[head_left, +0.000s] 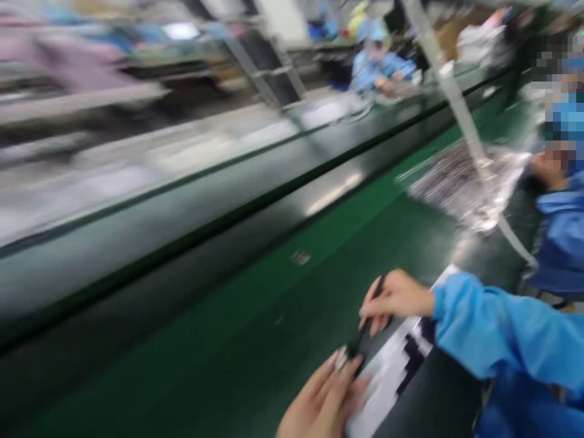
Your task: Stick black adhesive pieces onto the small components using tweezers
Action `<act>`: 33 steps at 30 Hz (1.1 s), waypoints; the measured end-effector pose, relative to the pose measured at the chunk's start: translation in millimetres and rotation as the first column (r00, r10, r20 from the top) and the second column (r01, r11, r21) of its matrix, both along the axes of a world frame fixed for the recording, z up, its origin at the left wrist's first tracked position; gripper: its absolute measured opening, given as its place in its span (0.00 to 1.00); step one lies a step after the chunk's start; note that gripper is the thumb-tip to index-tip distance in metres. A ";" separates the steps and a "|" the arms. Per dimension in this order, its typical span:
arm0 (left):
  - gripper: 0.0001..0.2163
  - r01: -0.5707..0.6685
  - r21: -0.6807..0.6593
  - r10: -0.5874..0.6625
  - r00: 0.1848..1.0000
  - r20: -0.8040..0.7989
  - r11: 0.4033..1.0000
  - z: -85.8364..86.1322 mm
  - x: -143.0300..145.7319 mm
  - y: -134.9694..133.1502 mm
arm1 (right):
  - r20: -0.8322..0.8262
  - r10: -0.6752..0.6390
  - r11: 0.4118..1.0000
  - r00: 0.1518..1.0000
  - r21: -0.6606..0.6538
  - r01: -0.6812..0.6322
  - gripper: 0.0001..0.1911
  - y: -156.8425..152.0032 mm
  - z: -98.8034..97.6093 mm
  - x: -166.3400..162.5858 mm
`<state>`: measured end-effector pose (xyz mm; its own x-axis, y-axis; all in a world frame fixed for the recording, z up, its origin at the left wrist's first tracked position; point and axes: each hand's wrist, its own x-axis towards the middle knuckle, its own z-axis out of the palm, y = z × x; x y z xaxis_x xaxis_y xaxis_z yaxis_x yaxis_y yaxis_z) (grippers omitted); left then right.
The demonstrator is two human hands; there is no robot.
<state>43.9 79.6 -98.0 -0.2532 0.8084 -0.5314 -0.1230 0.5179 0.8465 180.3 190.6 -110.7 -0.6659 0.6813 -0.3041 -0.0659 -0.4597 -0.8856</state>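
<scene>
The picture is smeared by motion. My right hand (395,298), in a blue sleeve, is closed in a pinch on a thin dark stick-like tool (365,331). The tool slants down towards my left hand (322,398) at the bottom edge. That hand's fingers lie together, with their tips at the tool's lower end; whether they grip it is unclear. Both hands hover over a white sheet with dark blocks (396,365), which lies at the near edge of a green belt (255,328).
A pile of shiny silver packets (465,182) lies on the belt at the right, behind a slanted metal post (449,91). A person in blue (563,231) sits close on the right. Another person in blue (378,64) works far along the line.
</scene>
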 end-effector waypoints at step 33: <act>0.16 -0.070 0.037 0.065 0.990 0.127 0.997 -7.1 3.9 -7.7 | 0.052 -0.022 0.996 0.998 0.084 0.018 0.19 -9.3 -4.5 -10.6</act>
<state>47.8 71.8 -105.1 -0.2413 0.8138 -0.5286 -0.2630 0.4695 0.8428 169.7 181.3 -115.1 -0.6365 0.7188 -0.2795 -0.0266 -0.3827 -0.9235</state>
